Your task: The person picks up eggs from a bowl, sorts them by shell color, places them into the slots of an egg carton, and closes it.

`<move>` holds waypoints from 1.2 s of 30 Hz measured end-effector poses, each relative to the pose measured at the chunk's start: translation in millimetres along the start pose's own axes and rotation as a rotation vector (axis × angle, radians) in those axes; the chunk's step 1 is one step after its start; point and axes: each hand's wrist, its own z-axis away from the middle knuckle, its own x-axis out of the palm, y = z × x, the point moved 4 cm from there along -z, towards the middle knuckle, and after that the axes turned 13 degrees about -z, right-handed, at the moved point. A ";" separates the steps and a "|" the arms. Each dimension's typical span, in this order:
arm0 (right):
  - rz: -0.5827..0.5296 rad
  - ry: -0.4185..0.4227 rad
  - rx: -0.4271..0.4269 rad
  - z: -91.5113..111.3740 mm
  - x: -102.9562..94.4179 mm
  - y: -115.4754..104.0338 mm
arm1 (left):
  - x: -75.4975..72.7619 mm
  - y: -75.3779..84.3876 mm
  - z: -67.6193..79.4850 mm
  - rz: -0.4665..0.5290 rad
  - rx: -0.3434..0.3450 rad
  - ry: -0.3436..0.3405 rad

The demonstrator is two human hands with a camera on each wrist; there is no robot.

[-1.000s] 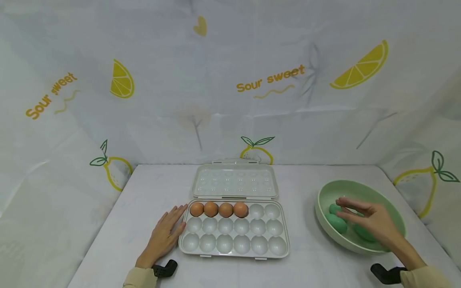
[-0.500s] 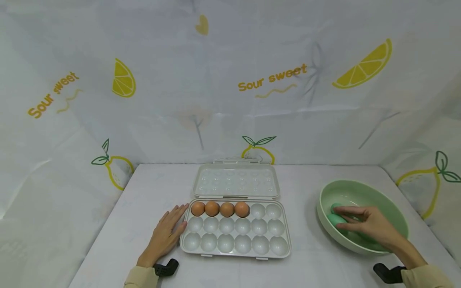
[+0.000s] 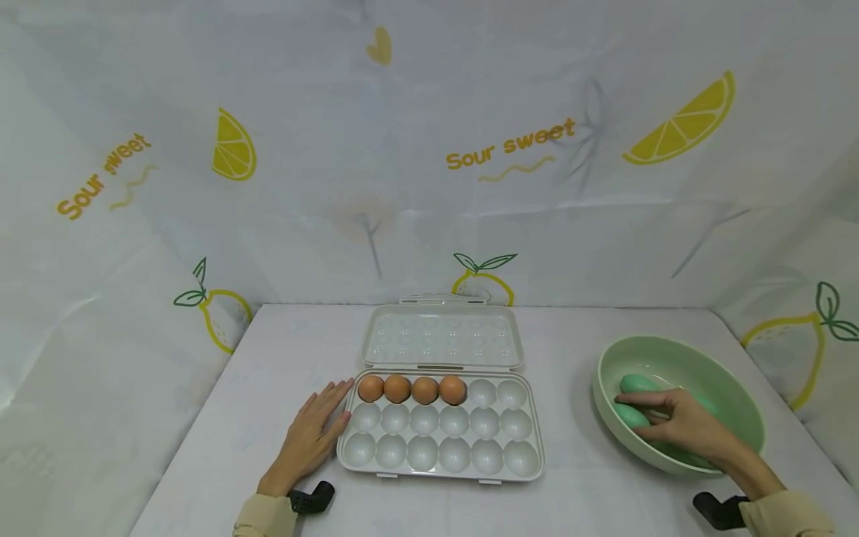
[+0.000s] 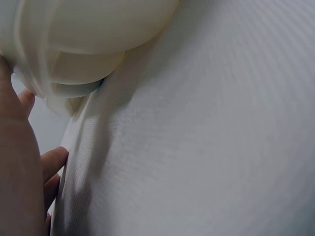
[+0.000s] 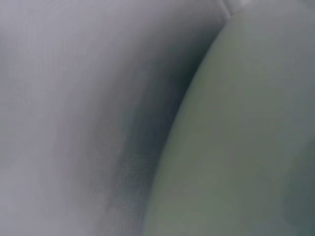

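1. The left hand point(image 3: 309, 436), lower left of centre, is lying straight-fingered against the egg box point(image 3: 439, 475).
2. At lower right, the right hand point(image 3: 687, 426), hovering a second ago, is now pinching a green egg point(image 3: 629, 415) inside the bowl point(image 3: 671, 359); its long axis is slanting down rightward.
3. Centrally, four brown eggs point(image 3: 425, 390) are filling the far row's left cups.

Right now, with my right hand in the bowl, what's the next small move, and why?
I'd probably lift the nearer green egg: your right hand has its thumb and fingers on either side of it, inside the green bowl, and the egg tray has vacant cups beside four brown eggs.
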 end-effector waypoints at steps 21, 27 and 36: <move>0.107 0.170 0.008 2.1 -1.9 -7.9 | 0.1 1.9 0.8 0.003 0.012 0.014; 0.115 0.260 0.029 4.1 -3.6 -17.4 | -1.3 2.2 0.3 -0.001 0.015 0.016; 0.145 0.369 0.045 5.7 -7.5 -21.5 | -2.5 2.8 0.4 -0.013 0.010 0.015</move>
